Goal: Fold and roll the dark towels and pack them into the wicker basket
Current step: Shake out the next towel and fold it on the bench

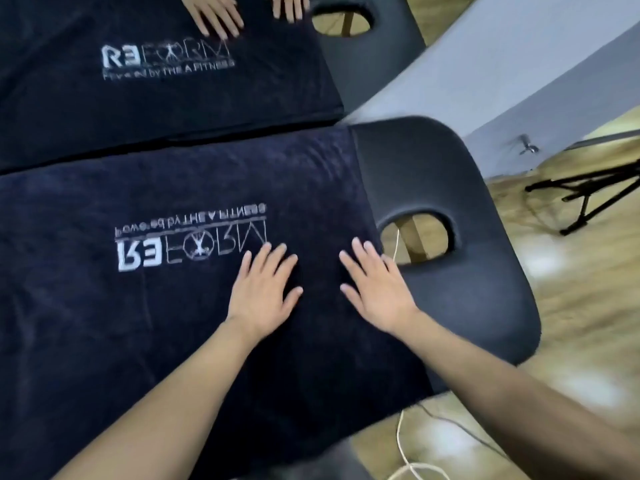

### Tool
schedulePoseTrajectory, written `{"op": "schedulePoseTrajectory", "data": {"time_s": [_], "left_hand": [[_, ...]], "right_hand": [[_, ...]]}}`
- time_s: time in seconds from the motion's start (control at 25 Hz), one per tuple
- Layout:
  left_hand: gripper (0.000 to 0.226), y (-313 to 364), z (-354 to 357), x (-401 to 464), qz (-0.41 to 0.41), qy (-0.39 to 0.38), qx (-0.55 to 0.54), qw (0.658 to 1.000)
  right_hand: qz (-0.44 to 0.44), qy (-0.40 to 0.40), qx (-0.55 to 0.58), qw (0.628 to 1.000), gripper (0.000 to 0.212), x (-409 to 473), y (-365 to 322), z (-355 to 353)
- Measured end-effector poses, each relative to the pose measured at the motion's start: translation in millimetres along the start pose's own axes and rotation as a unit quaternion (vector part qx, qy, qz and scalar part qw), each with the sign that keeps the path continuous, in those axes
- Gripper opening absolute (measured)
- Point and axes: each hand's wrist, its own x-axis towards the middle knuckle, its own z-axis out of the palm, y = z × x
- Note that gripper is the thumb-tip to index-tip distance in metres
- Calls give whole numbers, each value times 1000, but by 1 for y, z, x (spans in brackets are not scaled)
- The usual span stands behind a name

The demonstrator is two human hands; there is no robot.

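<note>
On the near massage table (460, 188), a dark towel (173, 306) lies spread flat, its white logo (190, 245) upside down to the wearer and its right edge stopping just short of the table's face hole (415, 237). Both hands rest palm-down on the cloth close to that right edge: the left hand (265, 292) sits just below the logo's end, the right hand (375, 292) beside it near the towel's border, fingers of both straight and slightly spread, grasping nothing. Pressed flat like this, they seem to be smoothing the pile and pinning the cloth so it lies square before a first fold, which looks not yet made. Across the gap, on the far table (381, 64), a second dark towel (156, 98) is laid out with its logo facing the other way, and another person's hands (221, 15) press on it with flat fingers in the same manner. No wicker basket shows anywhere in view, so packing seems well off. To the right, a white cable (403, 441) trails over the wooden floor (571, 306) near a black stand (585, 199)
</note>
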Motion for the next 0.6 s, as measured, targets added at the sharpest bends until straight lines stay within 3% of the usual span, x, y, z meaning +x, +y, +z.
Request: {"op": "schedulePoseTrajectory", "data": {"time_s": [0.12, 0.24, 0.32, 0.4, 0.52, 0.6], "left_hand": [[49, 12, -11, -27, -1, 69, -35, 997], [45, 29, 7, -87, 82, 142, -47, 985], [40, 33, 31, -129, 119, 107, -30, 987], [38, 31, 49, -157, 95, 74, -9, 993], [40, 33, 59, -187, 56, 68, -12, 996], [40, 40, 62, -208, 61, 84, -14, 994]], "right_hand": [[-20, 28, -5, 999, 60, -23, -20, -3], [-35, 42, -9, 998, 59, -71, -40, 15], [8, 35, -8, 999, 58, -111, -47, 33], [78, 53, 16, 995, 58, -149, -44, 48], [168, 55, 67, 982, 56, -199, -48, 61], [183, 59, 78, 978, 56, -220, -62, 68]]}}
